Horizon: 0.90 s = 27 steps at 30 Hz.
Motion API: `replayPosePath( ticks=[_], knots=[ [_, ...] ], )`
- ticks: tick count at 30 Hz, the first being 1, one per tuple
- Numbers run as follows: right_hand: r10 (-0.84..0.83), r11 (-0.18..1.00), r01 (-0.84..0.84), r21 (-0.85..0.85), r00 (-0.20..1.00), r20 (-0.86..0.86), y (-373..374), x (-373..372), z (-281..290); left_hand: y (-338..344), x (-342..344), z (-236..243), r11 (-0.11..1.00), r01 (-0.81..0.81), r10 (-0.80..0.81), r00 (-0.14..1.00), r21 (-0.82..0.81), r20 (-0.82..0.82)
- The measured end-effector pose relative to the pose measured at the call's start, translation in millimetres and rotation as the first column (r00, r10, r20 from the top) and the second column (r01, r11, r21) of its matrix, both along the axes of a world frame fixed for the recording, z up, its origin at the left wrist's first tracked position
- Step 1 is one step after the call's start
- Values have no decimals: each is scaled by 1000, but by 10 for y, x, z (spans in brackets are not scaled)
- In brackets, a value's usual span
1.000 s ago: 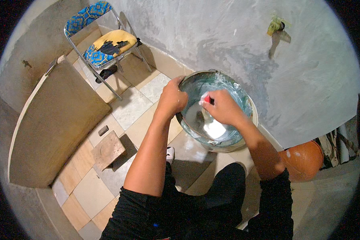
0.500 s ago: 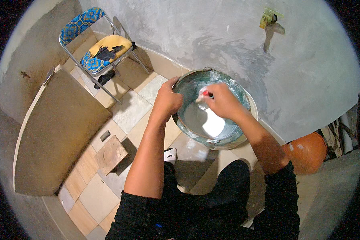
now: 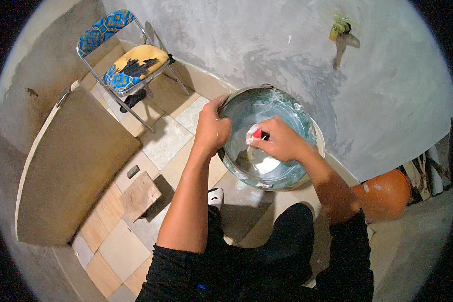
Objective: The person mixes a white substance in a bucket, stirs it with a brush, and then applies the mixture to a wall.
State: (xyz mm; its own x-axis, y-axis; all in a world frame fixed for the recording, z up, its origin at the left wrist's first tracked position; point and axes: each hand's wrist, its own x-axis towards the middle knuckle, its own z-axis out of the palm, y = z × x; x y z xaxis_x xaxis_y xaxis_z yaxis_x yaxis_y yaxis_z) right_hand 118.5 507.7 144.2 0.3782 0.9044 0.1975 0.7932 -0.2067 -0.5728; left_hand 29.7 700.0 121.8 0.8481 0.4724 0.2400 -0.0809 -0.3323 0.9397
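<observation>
The fingers of the right hand [image 3: 279, 143] are curled tight together around a small red-and-white thing [image 3: 254, 135] — likely a scrubbing pad or sponge, though too small to tell for sure — and press it against the inner wall of the metal basin [image 3: 287, 113]. Only a bit of red and a bit of white show past the knuckles. The left hand [image 3: 211, 128] has its fingers bent over the basin's near-left rim, thumb at the top edge, clamping the rim so the basin stands tilted with its mouth toward the person. Pale, soapy water lies in the low part of the basin, just below the right hand.

The basin rests on the tiled floor [image 3: 163, 143] close against the grey plastered wall [image 3: 297, 45], between the person's knees. A brass tap [image 3: 340, 26] juts from the wall above and to the right of it. An orange clay pot [image 3: 385, 194] sits beside the right forearm — near the basin but not touching it. To the left lie a small wooden stool [image 3: 140, 195] and a large brown board [image 3: 70, 166], and farther back stands a folding chair [image 3: 126, 60] with a blue-and-yellow seat.
</observation>
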Motion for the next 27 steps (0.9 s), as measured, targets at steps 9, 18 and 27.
replayPosePath(
  ticks=[9, 18, 27],
  knots=[
    [36, 957, -121, 263, 951, 307, 34, -86, -155, 106, -70, -50, 999, -7, 3, 996, 51, 87],
    [98, 976, -143, 163, 961, 259, 12, -64, -73, 81, -28, 183, 995, 102, -103, 991, 14, 86],
    [-106, 978, 62, 200, 970, 217, -138, -97, 165, 92, -66, 315, 987, 142, -151, 980, 77, 128]
  ],
)
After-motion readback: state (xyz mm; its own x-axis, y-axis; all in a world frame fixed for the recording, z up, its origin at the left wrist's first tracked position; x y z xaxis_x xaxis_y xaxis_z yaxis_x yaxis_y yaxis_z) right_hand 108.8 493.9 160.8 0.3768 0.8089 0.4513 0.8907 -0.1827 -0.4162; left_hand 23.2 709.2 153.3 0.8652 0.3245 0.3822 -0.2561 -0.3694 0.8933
